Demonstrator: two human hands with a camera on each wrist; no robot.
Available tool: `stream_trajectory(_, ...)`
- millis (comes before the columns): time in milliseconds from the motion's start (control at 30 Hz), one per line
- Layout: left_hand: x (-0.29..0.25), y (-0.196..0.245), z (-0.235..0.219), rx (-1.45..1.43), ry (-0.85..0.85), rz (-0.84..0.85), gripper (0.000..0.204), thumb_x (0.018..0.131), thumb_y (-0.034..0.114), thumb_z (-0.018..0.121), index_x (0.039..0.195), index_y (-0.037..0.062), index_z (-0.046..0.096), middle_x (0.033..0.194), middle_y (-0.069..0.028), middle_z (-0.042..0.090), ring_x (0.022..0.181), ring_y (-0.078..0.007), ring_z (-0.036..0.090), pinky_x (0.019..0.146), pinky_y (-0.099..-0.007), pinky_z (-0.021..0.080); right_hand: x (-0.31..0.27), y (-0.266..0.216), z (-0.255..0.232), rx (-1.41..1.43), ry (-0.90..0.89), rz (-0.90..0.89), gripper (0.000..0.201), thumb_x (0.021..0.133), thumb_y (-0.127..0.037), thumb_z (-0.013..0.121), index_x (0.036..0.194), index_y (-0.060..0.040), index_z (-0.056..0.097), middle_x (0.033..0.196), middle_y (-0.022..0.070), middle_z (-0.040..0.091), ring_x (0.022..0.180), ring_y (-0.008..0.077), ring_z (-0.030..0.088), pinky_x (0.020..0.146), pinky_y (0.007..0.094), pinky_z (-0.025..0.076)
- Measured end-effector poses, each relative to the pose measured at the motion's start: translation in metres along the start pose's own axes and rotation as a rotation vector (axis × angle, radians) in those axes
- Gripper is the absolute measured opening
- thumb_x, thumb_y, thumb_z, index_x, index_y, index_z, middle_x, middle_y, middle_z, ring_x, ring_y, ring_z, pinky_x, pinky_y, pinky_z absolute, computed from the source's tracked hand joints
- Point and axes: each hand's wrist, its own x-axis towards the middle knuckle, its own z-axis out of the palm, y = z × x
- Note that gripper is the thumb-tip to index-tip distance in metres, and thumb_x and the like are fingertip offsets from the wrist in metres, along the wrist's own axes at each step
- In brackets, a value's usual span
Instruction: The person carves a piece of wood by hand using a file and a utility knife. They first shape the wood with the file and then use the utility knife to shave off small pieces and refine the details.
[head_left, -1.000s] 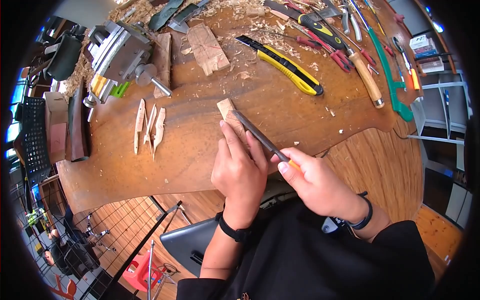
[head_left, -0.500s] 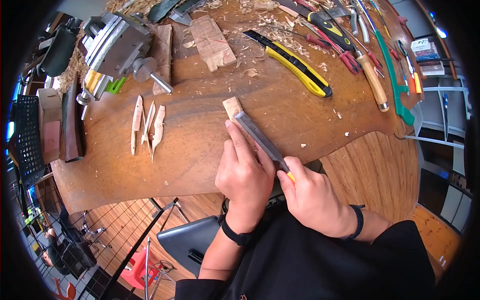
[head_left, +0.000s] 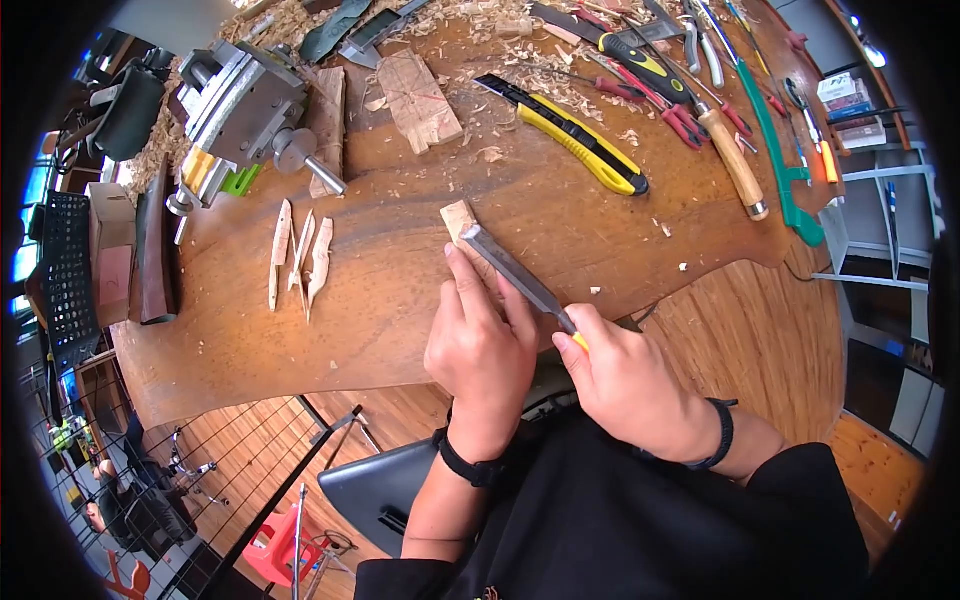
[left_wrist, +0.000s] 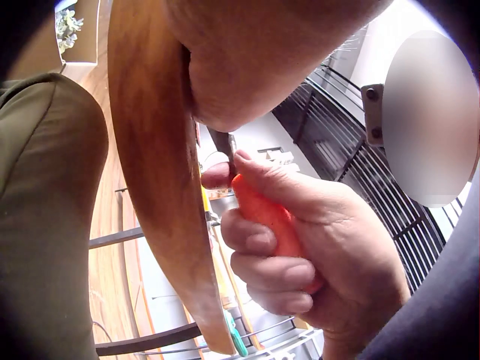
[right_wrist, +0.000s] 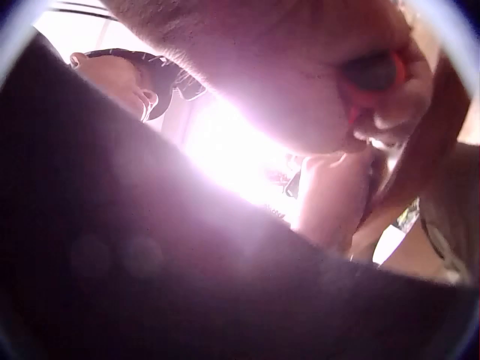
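Near the table's front edge, my left hand [head_left: 478, 345] holds a small flat wood piece [head_left: 458, 218], index finger along one side and thumb on the other. The far end of the wood sticks out past the fingertips. My right hand [head_left: 640, 385] grips a chisel [head_left: 522, 278] by its handle; its blade slants across the wood, tip close to the far end. The left wrist view shows the orange handle [left_wrist: 271, 221] wrapped by the right fingers. The right wrist view is mostly glare and dark sleeve, with the handle's dark butt end [right_wrist: 373, 73] in the fist.
Carved wood slivers [head_left: 298, 262] lie to the left, below a metal vise [head_left: 245, 110]. Beyond the hands are a marked wood board [head_left: 418, 100] and a yellow utility knife [head_left: 565, 135]. Farther right lie a wooden-handled tool [head_left: 735, 165], a green-handled saw [head_left: 780, 160], pliers and shavings.
The right hand has rolled the chisel, so its broad face now shows where a narrower side showed a second ago. The left hand keeps its hold on the wood; the view shifted slightly.
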Motion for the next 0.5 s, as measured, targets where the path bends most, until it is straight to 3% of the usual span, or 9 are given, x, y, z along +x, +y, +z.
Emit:
stream_trajectory(67,0.0,0.0,0.0,0.006,-0.004,0.003,0.056,0.092,0.02,0.069,0.138,-0.01,0.057,0.082,-0.0121,0.063,0.06,-0.0277,0.066,0.052,-0.0368,0.052,-0.003,-0.003,0.006,-0.168,0.051,0.012,0.021,0.102,-0.02,0.062,0.109,-0.0019,0.053,0.071,0.0197,0.064,0.061,0.04,0.068,0.05,0.045,0.056)
stream_trajectory(333,0.001,-0.002,-0.004,-0.016,-0.056,0.012,0.061,0.09,0.017,0.07,0.141,-0.0124,0.053,0.081,-0.0124,0.062,0.059,-0.0268,0.064,0.051,-0.0369,0.052,0.004,-0.016,0.008,-0.261,0.014,0.067,0.02,0.102,-0.019,0.062,0.109,-0.0021,0.053,0.073,0.019,0.064,0.059,0.0384,0.069,0.05,0.0421,0.057)
stream_trajectory(433,0.001,-0.002,-0.004,-0.024,-0.059,0.018,0.062,0.09,0.016,0.07,0.142,-0.0126,0.052,0.081,-0.0125,0.061,0.059,-0.0266,0.064,0.051,-0.0371,0.052,0.005,-0.015,0.008,-0.195,0.016,0.08,0.02,0.103,-0.019,0.06,0.108,-0.0018,0.053,0.07,0.0207,0.064,0.06,0.0401,0.068,0.05,0.0447,0.056)
stream_trajectory(500,0.001,-0.002,-0.003,-0.032,-0.028,0.018,0.061,0.09,0.016,0.07,0.141,-0.0129,0.052,0.082,-0.0127,0.061,0.058,-0.0262,0.064,0.05,-0.0373,0.051,0.009,-0.014,0.004,0.122,-0.081,0.152,0.02,0.104,-0.02,0.058,0.108,-0.0004,0.053,0.067,0.0232,0.063,0.063,0.0437,0.067,0.052,0.0498,0.052)
